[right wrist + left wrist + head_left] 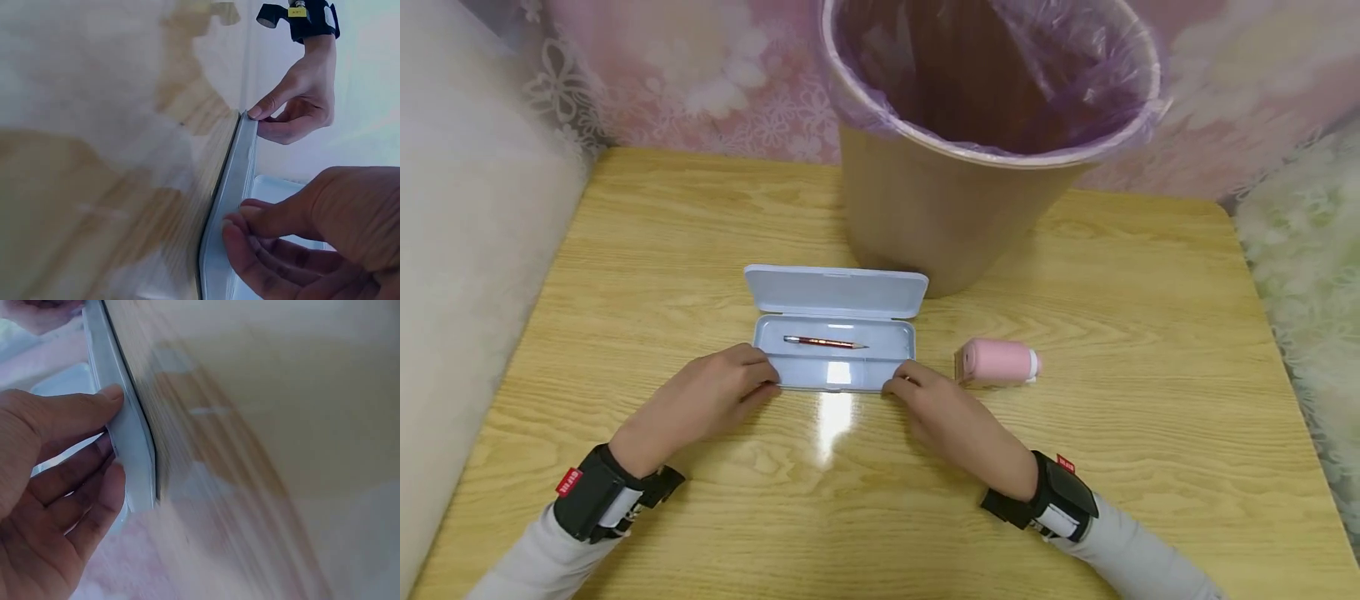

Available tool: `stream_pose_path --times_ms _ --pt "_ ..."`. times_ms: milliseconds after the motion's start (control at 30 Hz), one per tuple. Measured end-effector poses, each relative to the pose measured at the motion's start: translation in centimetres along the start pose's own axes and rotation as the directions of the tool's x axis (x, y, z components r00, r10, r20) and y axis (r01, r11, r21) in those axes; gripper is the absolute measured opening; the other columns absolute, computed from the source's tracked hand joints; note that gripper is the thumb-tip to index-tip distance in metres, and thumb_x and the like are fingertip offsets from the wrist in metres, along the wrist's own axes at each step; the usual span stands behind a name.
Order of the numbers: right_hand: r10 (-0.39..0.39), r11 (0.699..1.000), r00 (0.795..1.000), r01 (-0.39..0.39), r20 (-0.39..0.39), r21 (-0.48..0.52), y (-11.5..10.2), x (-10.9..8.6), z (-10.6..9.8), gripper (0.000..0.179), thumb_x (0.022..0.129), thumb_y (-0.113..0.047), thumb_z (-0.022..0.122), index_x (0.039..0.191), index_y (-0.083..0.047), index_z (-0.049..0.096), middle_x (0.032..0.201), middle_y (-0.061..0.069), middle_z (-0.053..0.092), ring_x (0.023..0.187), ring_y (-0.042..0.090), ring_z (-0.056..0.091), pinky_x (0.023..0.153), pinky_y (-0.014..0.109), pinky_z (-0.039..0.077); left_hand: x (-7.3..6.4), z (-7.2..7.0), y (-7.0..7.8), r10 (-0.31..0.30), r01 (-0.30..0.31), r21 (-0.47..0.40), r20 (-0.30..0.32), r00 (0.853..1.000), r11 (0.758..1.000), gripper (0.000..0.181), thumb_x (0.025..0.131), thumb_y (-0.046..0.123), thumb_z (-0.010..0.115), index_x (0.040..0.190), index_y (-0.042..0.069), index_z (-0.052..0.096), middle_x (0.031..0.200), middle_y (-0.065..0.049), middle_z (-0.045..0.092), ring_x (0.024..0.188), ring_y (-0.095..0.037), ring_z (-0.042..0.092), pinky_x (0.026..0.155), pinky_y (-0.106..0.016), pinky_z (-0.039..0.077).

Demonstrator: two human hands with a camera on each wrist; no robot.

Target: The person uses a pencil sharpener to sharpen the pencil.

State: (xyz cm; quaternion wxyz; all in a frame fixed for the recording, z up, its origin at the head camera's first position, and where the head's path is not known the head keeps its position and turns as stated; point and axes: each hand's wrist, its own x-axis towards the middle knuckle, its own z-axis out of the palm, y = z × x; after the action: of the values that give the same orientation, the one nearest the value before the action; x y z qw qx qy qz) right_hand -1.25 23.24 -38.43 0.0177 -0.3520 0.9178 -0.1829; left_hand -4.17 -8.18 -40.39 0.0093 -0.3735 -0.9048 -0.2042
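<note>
A light blue pencil case [820, 372] lies on the table with its lid [837, 292] raised at the back. In its rear compartment rests a dark red pencil [825, 342], tip to the right. My left hand [718, 392] grips the case's front left corner, the thumb against the front wall in the left wrist view. At the front right corner, my right hand [958, 425] holds the case with thumb and curled fingers; in the right wrist view the thumb meets the front rim. Just right of that hand lies a pink bottle-like object [1000, 361] with a white band.
Behind the case stands a tall beige trash bin [955, 200] lined with a thin purple bag [868, 108]. The wooden table [1150, 467] reaches a pink floral backdrop [722, 75] at the rear. White fabric [482, 183] borders the left side.
</note>
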Motion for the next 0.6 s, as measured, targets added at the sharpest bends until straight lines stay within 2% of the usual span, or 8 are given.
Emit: stream_pose_path --times_ms 233,333,400,467,500,533,600 --pt "-0.012 0.994 0.999 0.008 0.035 0.108 0.3 2.5 0.3 0.016 0.097 -0.002 0.065 0.111 -0.003 0.071 0.104 0.006 0.064 0.09 0.015 0.066 0.08 0.028 0.058 -0.7 -0.7 -1.9 -0.072 0.072 -0.052 0.006 0.997 0.996 0.009 0.086 0.007 0.081 0.094 0.006 0.076 0.093 -0.002 0.071 0.081 -0.01 0.063 0.069 -0.03 0.055" --pt "0.005 0.995 1.0 -0.006 0.007 0.097 0.5 2.1 -0.8 0.018 0.098 -0.008 0.066 0.115 -0.005 0.07 0.11 0.006 0.067 0.093 0.015 0.068 0.081 0.029 0.058 -0.8 -0.8 -2.3 -0.079 0.08 -0.068 0.008 0.997 0.994 0.011 0.085 0.007 0.081 0.095 0.006 0.076 0.095 -0.003 0.072 0.084 -0.012 0.066 0.071 -0.031 0.057" --pt "0.033 0.999 0.998 -0.03 -0.06 0.042 0.5 1.2 -2.2 0.022 0.096 -0.012 0.068 0.118 -0.006 0.07 0.104 0.004 0.07 0.087 0.013 0.068 0.075 0.028 0.058 -0.8 -1.0 -2.4 -0.077 0.078 -0.077 0.013 0.997 0.994 0.012 0.086 0.008 0.08 0.097 0.006 0.076 0.097 -0.003 0.073 0.085 -0.013 0.066 0.072 -0.031 0.057" --pt "0.088 0.995 0.985 -0.093 -0.146 -0.031 0.6 0.0 -4.0 0.028 0.095 -0.016 0.07 0.122 -0.007 0.068 0.088 -0.001 0.069 0.07 0.009 0.064 0.062 0.026 0.054 -0.7 -1.2 -2.4 -0.072 0.072 -0.089 0.003 0.997 0.993 0.013 0.086 0.008 0.081 0.097 0.006 0.076 0.098 -0.004 0.073 0.086 -0.014 0.068 0.072 -0.032 0.057" --pt "0.127 0.988 0.976 -0.14 -0.178 -0.065 0.6 -0.6 -4.8 0.033 0.095 -0.018 0.071 0.125 -0.008 0.067 0.075 -0.003 0.064 0.059 0.007 0.057 0.054 0.025 0.048 -0.6 -1.4 -2.4 -0.07 0.069 -0.096 -0.008 0.998 0.993 0.013 0.085 0.008 0.081 0.097 0.007 0.076 0.098 -0.004 0.073 0.086 -0.014 0.068 0.071 -0.032 0.057" --pt "0.177 0.975 0.965 -0.199 -0.195 -0.095 0.7 -1.3 -5.6 0.038 0.095 -0.023 0.071 0.13 -0.009 0.065 0.064 -0.006 0.057 0.051 0.006 0.048 0.048 0.025 0.041 -0.4 -1.7 -2.3 -0.065 0.062 -0.104 -0.022 0.998 0.993 0.013 0.085 0.008 0.081 0.097 0.007 0.076 0.098 -0.004 0.072 0.086 -0.015 0.068 0.07 -0.032 0.057" --pt "0.291 0.938 0.939 -0.318 -0.182 -0.139 0.9 -2.3 -6.7 0.049 0.095 -0.032 0.071 0.139 -0.013 0.06 0.051 -0.008 0.039 0.043 0.006 0.031 0.042 0.025 0.029 0.0 -2.1 -2.0 -0.049 0.042 -0.118 -0.052 0.997 0.992 0.013 0.085 0.007 0.081 0.097 0.007 0.076 0.097 -0.003 0.072 0.086 -0.015 0.069 0.07 -0.032 0.057"
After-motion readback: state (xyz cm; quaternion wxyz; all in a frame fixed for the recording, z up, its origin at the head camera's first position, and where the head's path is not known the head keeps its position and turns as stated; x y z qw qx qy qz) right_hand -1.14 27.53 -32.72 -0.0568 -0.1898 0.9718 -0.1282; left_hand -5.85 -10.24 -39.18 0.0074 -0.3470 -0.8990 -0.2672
